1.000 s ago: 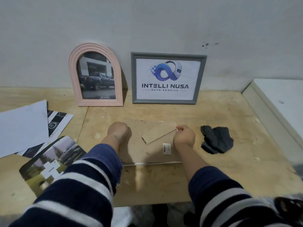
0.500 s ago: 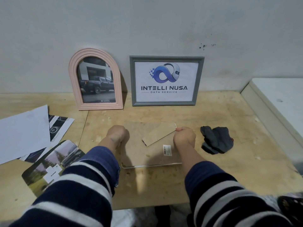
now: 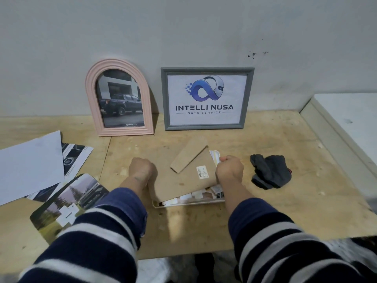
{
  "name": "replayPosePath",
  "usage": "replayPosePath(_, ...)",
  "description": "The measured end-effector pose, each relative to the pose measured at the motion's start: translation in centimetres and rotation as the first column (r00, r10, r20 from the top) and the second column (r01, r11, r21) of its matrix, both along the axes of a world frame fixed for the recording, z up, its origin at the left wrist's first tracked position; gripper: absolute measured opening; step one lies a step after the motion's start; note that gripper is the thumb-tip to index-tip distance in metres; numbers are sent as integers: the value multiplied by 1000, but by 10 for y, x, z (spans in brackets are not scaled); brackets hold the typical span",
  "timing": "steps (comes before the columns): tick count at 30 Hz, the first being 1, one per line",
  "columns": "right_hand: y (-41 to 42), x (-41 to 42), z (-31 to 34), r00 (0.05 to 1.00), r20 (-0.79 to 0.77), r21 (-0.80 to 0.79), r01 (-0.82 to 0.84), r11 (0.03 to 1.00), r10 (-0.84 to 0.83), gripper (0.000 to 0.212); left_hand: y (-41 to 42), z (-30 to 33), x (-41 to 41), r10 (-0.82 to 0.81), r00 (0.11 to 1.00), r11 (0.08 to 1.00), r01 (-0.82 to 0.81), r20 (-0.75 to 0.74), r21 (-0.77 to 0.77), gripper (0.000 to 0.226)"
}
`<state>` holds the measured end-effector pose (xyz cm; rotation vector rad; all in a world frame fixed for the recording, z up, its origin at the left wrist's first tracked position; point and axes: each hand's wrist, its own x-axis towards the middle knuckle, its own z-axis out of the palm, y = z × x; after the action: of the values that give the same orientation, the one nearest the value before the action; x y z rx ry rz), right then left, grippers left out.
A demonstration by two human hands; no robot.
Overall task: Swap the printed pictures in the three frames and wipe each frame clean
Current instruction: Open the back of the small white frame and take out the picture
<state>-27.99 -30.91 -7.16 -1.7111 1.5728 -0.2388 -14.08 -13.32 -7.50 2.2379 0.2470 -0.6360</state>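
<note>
A person in a navy-and-white striped sweater works at a pale plywood table (image 3: 265, 211), with a white-rimmed picture frame (image 3: 189, 203) lying face down at the centre of it. The frame's brown cardboard backing board (image 3: 183, 178) is lifted and tilted out of the rim, its fold-out stand flap (image 3: 188, 158) sticking up and a small barcode sticker (image 3: 202, 172) showing near its right edge. The right hand (image 3: 229, 170) has its fingers curled around the right edge of the backing board; the left hand (image 3: 141, 170) is closed at the board's left edge, though whether those fingers actually hold it cannot be told from this angle. Under the raised board, bits of white paper show inside the frame. Behind the frame, leaning upright on the grey wall, stand a pink arched frame (image 3: 119, 99) holding a dark pickup truck photo and, to its right, a grey rectangular frame (image 3: 207, 99) with a logo print reading "INTELLI NUSA DATA SERVICE". A crumpled dark grey cloth (image 3: 270, 170) lies just right of the face-down frame. To the frame's left lie a blank white sheet (image 3: 28, 166) over a car print (image 3: 75, 158), and nearer the person a rounded landscape print (image 3: 67, 203)
</note>
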Motion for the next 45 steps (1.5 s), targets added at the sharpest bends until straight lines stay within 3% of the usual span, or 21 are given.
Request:
replayPosePath(5,5,-3,-3,999,35,-21,-9,1000,10,46,4,8,-5,127,991,983,-120,43,-138,30)
replayPosePath(9,8,-3,7,992,-24,-164,-123,979,121,31,3,23,-2,181,976,962,-149,125,-230,24)
replayPosePath(13,10,-1,23,948,232,-11,-222,975,219,37,-11,41,-3,162,975,952,-114,152,-284,24)
replayPosePath(18,-18,-27,39,917,397,199,-38,979,-45,28,-47,57,-15,42,984,942,18,172,-334,15)
replayPosePath(23,-68,-76,41,859,371,272,263,926,-353,21,-106,62,-49,-176,983,905,181,48,-384,19)
replayPosePath(29,-129,-134,36,711,390,370,461,807,-585,27,-183,52,-97,-363,930,866,314,-59,-390,20)
replayPosePath(32,-162,-155,27,642,408,375,530,760,-649,28,-227,38,-119,-387,920,852,328,-70,-408,19)
replayPosePath(36,-184,-163,11,606,405,385,566,729,-684,32,-262,27,-138,-400,915,852,349,-55,-390,54)
replayPosePath(39,-197,-160,6,518,389,430,628,648,-761,36,-281,27,-152,-368,927,875,318,-74,-365,67)
replayPosePath(41,-202,-158,4,474,352,440,677,590,-807,39,-291,23,-159,-369,924,880,315,-96,-355,67)
replayPosePath(45,-208,-155,0,453,336,458,687,563,-826,38,-303,16,-163,-412,907,882,374,-85,-285,55)
